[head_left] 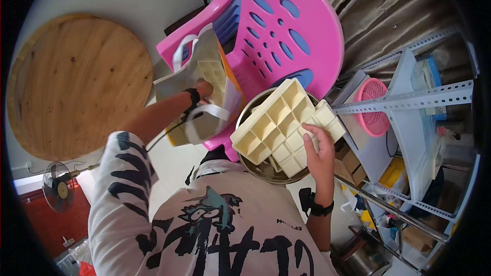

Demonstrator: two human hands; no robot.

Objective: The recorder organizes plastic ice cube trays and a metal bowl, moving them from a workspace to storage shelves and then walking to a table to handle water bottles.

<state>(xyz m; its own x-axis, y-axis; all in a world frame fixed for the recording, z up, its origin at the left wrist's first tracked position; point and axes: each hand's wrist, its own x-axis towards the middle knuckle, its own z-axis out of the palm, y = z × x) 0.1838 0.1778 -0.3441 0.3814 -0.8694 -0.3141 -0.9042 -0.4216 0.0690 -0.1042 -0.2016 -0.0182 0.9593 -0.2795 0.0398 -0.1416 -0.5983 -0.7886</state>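
Fingers (312,130) of the right hand (322,157) bend against ivory trays (279,122) tilted over the metal bowl (258,169), right of centre, pinch unconfirmed; weak edge support could let them slide. Left hand (204,89), inside bag (186,74): closure indeterminable.

The person wears a white shirt (266,207) with bold black brush-style lettering (225,248) across the front, below a teal-and-grey cartoon figure (217,209). Black brushstroke stripes cross the left sleeve (121,190). Above the left hand (204,90) sits a black wristband (193,98); above the right hand (320,153), a black strap (322,209) carries a blocky dark module (307,199).
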